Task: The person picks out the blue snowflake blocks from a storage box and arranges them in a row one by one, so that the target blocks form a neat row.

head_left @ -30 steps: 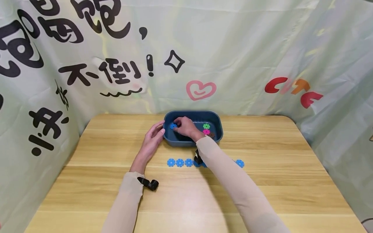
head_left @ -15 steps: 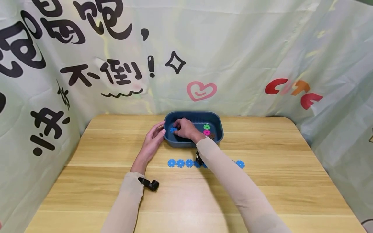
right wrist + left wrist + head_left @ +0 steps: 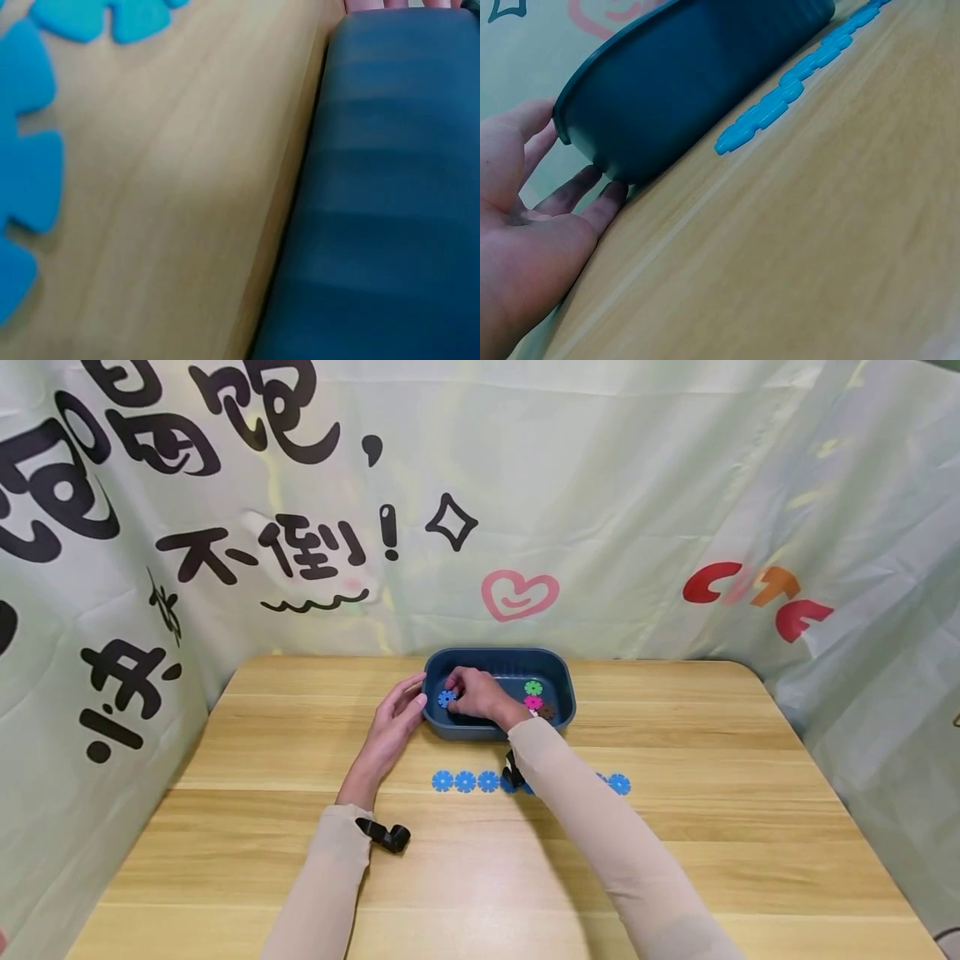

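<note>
A dark blue plastic bin (image 3: 499,732) stands at the table's back edge. My right hand (image 3: 480,695) reaches inside it. Thumb and fingers pinch a blue interlocking disc (image 3: 446,699) with a notched edge near the bin's left end. My left hand (image 3: 392,725) rests against the outside of that end, fingers extended; the left wrist view shows its fingertips (image 3: 613,196) at the bin's wall. In front of the bin, several blue interlocking discs (image 3: 465,781) lie in a row, partly covered by my right forearm. The right wrist view shows the bin's side wall (image 3: 382,202), with the right hand hidden.
On the bin's right side lie a green disc (image 3: 533,688), a pink disc (image 3: 532,702) and a brown disc (image 3: 547,711). Under everything is a wooden table (image 3: 675,760). A printed cloth (image 3: 600,510) hangs behind it and along both sides.
Inside the bin, the pinched blue disc has shifted slightly toward me with my right fingertips. My left hand keeps its place at the bin. The row of discs is unchanged.
</note>
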{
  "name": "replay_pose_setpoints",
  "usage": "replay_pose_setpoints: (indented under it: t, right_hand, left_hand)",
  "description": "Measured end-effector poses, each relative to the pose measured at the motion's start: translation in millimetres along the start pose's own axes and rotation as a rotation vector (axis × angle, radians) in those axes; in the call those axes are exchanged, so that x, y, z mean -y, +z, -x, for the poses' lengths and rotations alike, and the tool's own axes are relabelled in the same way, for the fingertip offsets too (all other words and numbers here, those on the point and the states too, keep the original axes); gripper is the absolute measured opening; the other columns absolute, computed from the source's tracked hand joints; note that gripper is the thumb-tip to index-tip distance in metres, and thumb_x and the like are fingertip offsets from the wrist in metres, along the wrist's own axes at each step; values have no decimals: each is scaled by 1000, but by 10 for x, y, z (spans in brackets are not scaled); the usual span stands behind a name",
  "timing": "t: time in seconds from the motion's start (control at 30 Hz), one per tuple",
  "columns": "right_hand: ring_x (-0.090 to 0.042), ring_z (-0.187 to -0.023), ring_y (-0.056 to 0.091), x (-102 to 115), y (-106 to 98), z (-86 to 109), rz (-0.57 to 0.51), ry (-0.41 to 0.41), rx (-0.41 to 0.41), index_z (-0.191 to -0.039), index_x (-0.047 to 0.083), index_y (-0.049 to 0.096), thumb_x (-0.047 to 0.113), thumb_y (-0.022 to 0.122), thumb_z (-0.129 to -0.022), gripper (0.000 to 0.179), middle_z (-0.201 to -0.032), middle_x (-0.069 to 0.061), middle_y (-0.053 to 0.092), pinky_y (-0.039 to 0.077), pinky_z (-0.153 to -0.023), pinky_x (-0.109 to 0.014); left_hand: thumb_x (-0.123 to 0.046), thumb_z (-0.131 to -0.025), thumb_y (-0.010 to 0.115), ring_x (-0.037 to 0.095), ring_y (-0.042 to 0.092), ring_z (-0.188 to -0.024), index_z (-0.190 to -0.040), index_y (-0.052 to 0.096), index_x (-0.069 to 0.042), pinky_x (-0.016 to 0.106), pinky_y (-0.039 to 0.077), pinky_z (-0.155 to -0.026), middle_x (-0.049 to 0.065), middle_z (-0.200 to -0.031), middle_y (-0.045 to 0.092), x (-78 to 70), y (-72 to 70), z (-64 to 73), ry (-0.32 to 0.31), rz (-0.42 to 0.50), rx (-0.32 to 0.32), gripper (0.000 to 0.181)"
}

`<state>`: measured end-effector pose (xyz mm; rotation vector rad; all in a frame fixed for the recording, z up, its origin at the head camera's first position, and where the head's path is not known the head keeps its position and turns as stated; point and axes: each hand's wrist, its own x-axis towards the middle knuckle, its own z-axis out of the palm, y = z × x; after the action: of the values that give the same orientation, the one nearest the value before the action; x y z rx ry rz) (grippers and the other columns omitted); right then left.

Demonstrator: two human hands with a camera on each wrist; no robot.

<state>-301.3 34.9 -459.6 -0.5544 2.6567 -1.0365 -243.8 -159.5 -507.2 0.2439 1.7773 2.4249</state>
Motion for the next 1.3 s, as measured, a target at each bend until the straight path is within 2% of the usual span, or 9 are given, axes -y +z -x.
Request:
replay_pose_setpoints:
  t: [0.2,0.4,0.67,1.0,1.3]
  right_hand:
    - [-22,-85,57,0,-14,8,-33,-44,4,-111,5,62,4,75,-89,26,-92,-7,65,50,-84,-34]
    - [-23,-83,57,-15,-28,15,-52,-44,4,-111,4,62,0,70,-92,21,-89,-8,65,49,-83,-33]
    - [-24,-83,57,-8,-71,54,-73,-25,-42,-112,6,64,1,62,-98,15,-91,-8,63,51,-80,-32]
    - [-27,-80,72,35,-160,141,-279,0,-59,-114,2,61,-2,56,-100,16,-92,-13,61,61,-71,-32]
    - [-27,-83,73,39,-208,261,-339,-11,-85,-117,2,62,0,58,-101,17,-97,-15,60,62,-71,-32]
  left_hand:
    - [-24,-104,61,25,41,-142,-152,46,-13,35,41,-111,11,-156,40,-4,-11,1,5,-11,3,51]
    - [-27,-103,62,23,43,-140,-151,49,-17,33,43,-109,8,-155,41,5,-7,24,-10,-33,-14,50]
    - [-25,-104,60,27,42,-141,-153,46,-13,35,43,-109,12,-157,39,5,6,16,-2,-20,-2,51]
    - [-24,-104,61,26,43,-140,-151,48,-14,35,43,-110,11,-154,42,-4,8,-9,10,-12,1,50]
    - [-26,-104,61,27,41,-142,-151,48,-16,36,41,-111,11,-156,39,8,-6,3,3,-24,-1,50]
